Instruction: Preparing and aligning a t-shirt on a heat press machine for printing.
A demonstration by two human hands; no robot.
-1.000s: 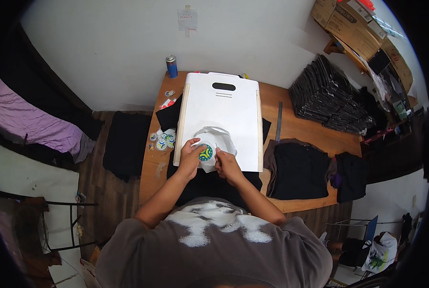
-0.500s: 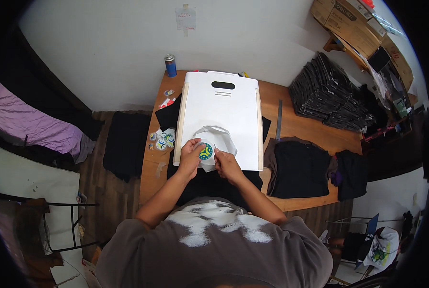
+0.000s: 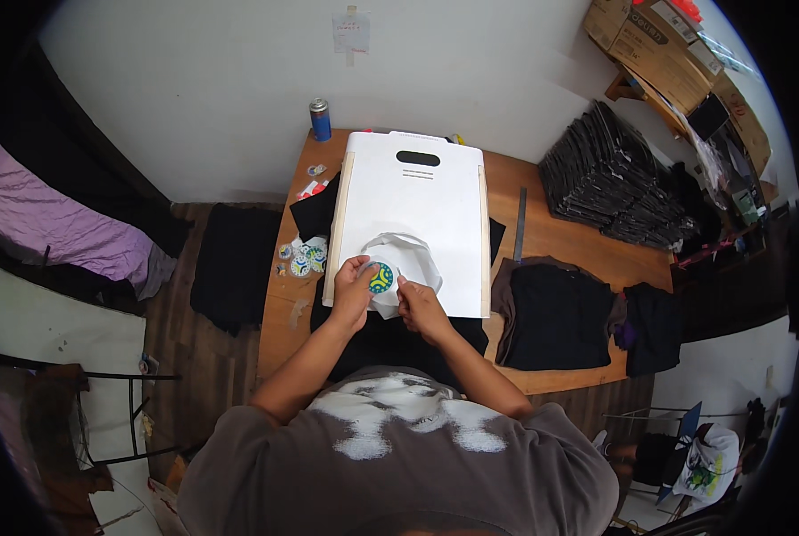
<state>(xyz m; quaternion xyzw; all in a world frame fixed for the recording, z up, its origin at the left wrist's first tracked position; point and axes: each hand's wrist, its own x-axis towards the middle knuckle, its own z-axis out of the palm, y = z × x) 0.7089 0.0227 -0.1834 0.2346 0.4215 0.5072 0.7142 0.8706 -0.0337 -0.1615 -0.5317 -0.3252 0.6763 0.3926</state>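
A round blue, green and yellow transfer patch [image 3: 380, 278] with a pale backing edge is pinched in my left hand [image 3: 353, 299], thumb on its face. My right hand [image 3: 423, 309] is closed close to the patch's right edge; its thumb and index finger are pressed together, and I cannot make out what lies between them. Under and behind the patch lies a crumpled white sheet or bag [image 3: 422, 259]. It rests on the lower part of a white board [image 3: 408, 207] with a dark handle slot. A black garment [image 3: 390, 344] shows beneath the board.
More round patches [image 3: 305, 257] lie left of the board on the wooden table [image 3: 587, 255]. A blue can [image 3: 320, 120] stands at the far left corner. To the right are a metal ruler [image 3: 521, 223], folded black garments [image 3: 560, 317] and a tall dark stack [image 3: 605, 174].
The patch has shifted very slightly left and away from me in my left hand. My right hand stays almost where it was; the whole view has moved a little.
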